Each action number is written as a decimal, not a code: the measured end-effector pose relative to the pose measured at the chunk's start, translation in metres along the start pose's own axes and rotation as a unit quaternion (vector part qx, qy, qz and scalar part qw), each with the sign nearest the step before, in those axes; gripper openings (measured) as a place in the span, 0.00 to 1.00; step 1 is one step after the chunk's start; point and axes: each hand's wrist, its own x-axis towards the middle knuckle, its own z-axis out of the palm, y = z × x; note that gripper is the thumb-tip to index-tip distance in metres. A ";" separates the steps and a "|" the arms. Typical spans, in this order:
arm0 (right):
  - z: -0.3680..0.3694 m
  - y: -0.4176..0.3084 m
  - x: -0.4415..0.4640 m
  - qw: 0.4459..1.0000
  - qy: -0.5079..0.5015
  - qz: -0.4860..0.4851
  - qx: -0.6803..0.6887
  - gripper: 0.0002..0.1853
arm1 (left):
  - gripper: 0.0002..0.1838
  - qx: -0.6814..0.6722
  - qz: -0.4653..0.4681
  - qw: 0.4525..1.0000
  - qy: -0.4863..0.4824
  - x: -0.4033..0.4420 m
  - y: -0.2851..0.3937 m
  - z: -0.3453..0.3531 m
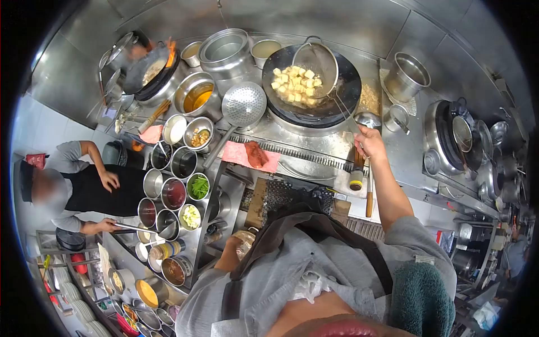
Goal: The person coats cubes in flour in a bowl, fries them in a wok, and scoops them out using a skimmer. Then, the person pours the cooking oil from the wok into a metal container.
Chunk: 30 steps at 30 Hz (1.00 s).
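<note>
The right hand (369,144) was clamped on a thin metal handle (342,106), apparently of the round wire-mesh strainer (321,60). Ahead and left of it, pale yellow cubes (294,84) lay in the round black wok (349,84); a jerky scoop might have crushed or flung them (probably hot). The left hand (231,247), well apart, was half hidden, its grip unclear.

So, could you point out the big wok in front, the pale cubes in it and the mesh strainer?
Wok (350,77): head view, on its bare dark inner wall.
Pale cubes (293,85): head view, middle of the heap.
Mesh strainer (320,60): head view, on its mesh, inside the rim.
</note>
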 end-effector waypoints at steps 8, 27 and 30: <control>-0.012 -0.017 -0.044 0.986 0.047 -0.049 -0.151 0.20 | 0.13 0.050 0.159 0.984 0.061 0.065 0.007 -0.015; -0.036 0.029 0.031 0.809 0.269 -0.280 -0.441 0.14 | 0.12 -0.319 -0.026 0.947 -0.018 -0.020 -0.036 0.034; -0.003 0.013 0.023 0.942 0.167 -0.002 -0.292 0.08 | 0.12 -0.301 -0.034 0.952 -0.033 -0.034 -0.049 0.060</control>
